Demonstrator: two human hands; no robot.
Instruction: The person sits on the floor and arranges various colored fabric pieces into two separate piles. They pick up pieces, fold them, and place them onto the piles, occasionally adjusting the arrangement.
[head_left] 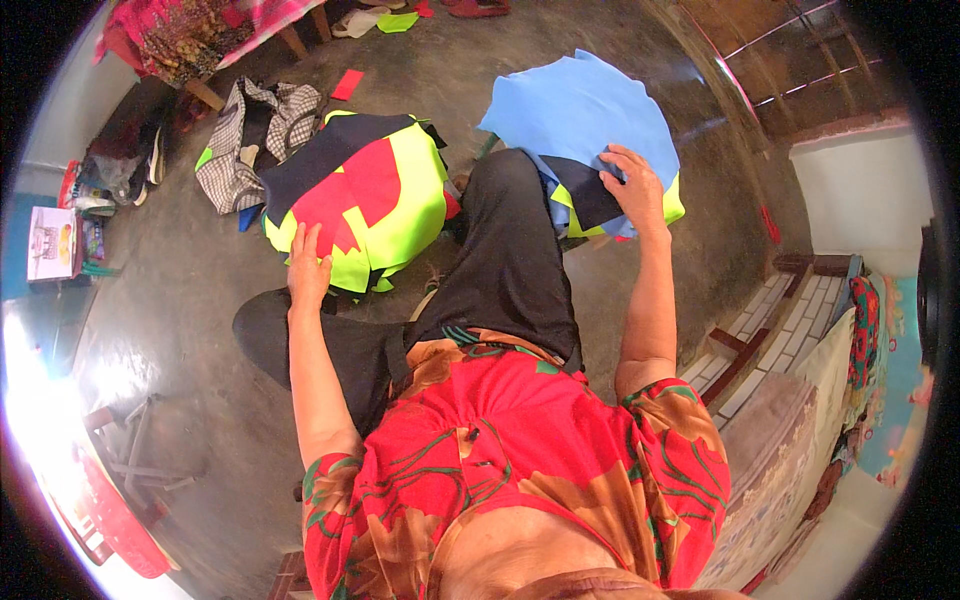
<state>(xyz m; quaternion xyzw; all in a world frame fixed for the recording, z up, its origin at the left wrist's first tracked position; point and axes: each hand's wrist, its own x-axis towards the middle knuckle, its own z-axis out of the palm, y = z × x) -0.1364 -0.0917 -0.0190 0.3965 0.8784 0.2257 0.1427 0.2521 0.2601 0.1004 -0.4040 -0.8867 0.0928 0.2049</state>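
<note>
Two heaps of cut fabric pieces lie in front of me. The left pile has neon yellow-green, red and dark navy pieces. My left hand is at its near left edge, fingers stretched out, with no piece visibly gripped. On the right heap, a large light-blue cloth lies on top, with a navy piece and yellow-green edges showing below it. My right hand rests over the blue and navy cloth with its fingers apart; its fingertips touch the fabric.
Checked cloth lies beyond the left pile, near a small red scrap. A table with a pink cover stands far left. At the left wall is a white box; at right, a bed or bench frame.
</note>
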